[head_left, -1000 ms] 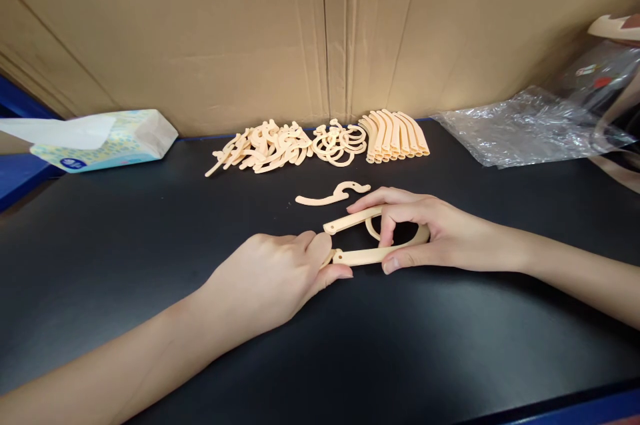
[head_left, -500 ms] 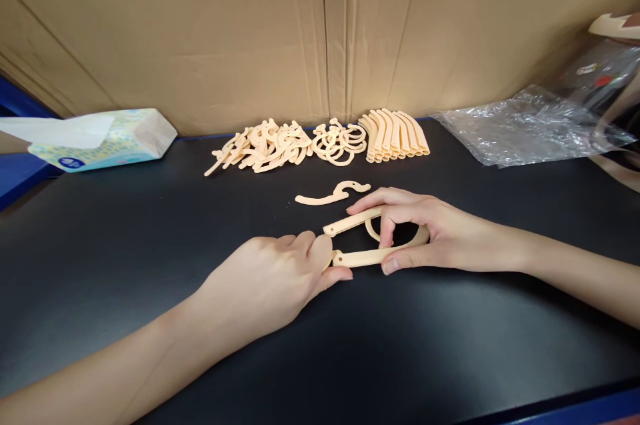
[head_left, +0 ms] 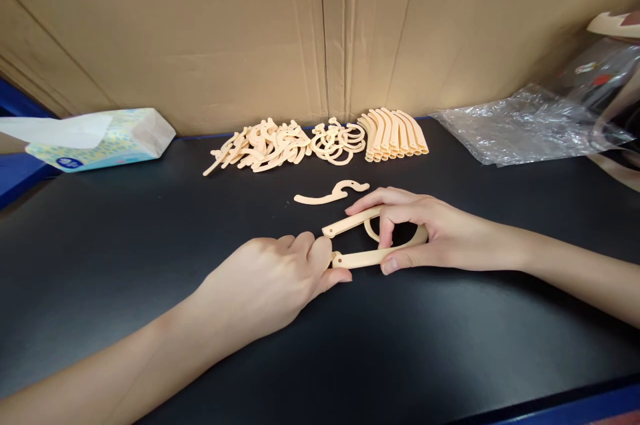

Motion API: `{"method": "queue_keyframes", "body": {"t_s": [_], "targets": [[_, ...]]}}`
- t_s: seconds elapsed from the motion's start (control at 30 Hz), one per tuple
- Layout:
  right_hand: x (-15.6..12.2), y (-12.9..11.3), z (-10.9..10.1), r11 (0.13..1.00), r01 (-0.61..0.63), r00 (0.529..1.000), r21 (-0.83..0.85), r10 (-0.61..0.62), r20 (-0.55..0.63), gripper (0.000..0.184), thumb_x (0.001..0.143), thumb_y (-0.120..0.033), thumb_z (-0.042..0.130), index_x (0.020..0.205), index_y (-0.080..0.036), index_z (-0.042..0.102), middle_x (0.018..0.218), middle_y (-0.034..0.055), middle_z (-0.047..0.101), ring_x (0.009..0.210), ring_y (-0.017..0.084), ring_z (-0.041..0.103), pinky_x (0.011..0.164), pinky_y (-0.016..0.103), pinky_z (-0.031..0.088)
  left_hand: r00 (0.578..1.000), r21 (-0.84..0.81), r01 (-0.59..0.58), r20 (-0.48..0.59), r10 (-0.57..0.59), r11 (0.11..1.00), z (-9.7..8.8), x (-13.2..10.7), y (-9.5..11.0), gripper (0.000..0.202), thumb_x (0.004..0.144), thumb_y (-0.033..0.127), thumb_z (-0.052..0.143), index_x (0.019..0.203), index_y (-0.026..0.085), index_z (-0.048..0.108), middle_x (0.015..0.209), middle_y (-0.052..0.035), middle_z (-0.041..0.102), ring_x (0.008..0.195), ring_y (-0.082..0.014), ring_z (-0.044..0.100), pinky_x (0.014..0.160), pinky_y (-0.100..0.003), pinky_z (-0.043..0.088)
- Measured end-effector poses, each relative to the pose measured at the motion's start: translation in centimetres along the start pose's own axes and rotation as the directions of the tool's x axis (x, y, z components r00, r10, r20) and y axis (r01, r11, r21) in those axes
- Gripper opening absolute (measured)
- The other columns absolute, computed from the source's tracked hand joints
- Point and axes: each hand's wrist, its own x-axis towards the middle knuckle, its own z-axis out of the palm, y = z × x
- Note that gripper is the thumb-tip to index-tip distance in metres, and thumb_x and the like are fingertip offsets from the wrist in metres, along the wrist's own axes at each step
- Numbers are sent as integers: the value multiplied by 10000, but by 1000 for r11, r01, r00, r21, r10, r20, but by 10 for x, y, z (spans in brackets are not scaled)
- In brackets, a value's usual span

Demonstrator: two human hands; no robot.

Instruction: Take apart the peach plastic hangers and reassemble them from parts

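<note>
Both hands meet over a pale orange plastic piece [head_left: 356, 257] lying on the black table [head_left: 150, 225]. It is made of two long curved arms with a ring between them. My right hand [head_left: 425, 228] is closed round the arms and the ring, thumb below and fingers on top. My left hand [head_left: 270, 278] pinches the left end of the lower arm between thumb and fingers. A single hook-shaped piece [head_left: 333, 193] lies loose just beyond the hands.
Along the cardboard wall [head_left: 320, 31] lie a heap of hook pieces [head_left: 260, 145], a heap of rings [head_left: 340, 141] and a row of curved arms [head_left: 395, 133]. A tissue pack [head_left: 95, 138] is at far left. Crumpled clear plastic [head_left: 530, 125] is at far right.
</note>
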Motion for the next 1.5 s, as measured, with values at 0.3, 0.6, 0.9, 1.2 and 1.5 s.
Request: {"method": "queue_keyframes", "body": {"t_s": [0.3, 0.6, 0.9, 1.2, 1.5], "targets": [[0, 0, 0, 1000, 4, 1000, -2, -4, -4, 220, 797, -415, 739, 776, -214, 652, 1383, 33, 504, 1308, 258, 447, 826, 311, 564, 1000, -43, -2, 4, 2, 999, 1, 0, -1, 464, 1054, 370, 217, 704, 190, 463, 539, 35, 482, 364, -140, 518, 382, -290, 279], [0, 1, 0, 1000, 16, 1000, 19, -16, -4, 209, 795, -394, 749, 779, -210, 651, 1377, 32, 509, 1287, 241, 471, 762, 265, 562, 1000, -64, -17, -4, 17, 998, 1, -2, -1, 442, 1054, 338, 272, 688, 193, 472, 537, 38, 481, 375, -141, 516, 380, -301, 295], [0, 0, 0, 999, 8, 1000, 31, -8, -20, 211, 795, -381, 748, 776, -198, 644, 1366, 49, 506, 1276, 243, 483, 766, 258, 566, 997, 14, 1, -74, 0, 1000, 2, 1, -2, 410, 1040, 317, 310, 711, 177, 510, 557, 31, 499, 416, -144, 531, 399, -300, 319], [0, -1, -1, 999, 28, 1000, -22, -28, -1, 183, 818, -366, 729, 795, -207, 641, 1359, 38, 516, 1305, 222, 450, 813, 271, 567, 993, -106, -29, -121, 16, 994, 5, 3, -4, 369, 1022, 293, 350, 709, 177, 507, 575, 34, 506, 444, -125, 507, 425, -289, 323], [0, -1, -2, 997, 50, 999, -60, -50, 15, 186, 811, -381, 732, 797, -216, 647, 1334, 44, 546, 1312, 229, 434, 848, 317, 546, 985, -170, -73, -165, 45, 983, 7, -1, -7, 349, 1016, 305, 390, 697, 189, 468, 579, 40, 491, 455, -123, 474, 435, -287, 304]]}}
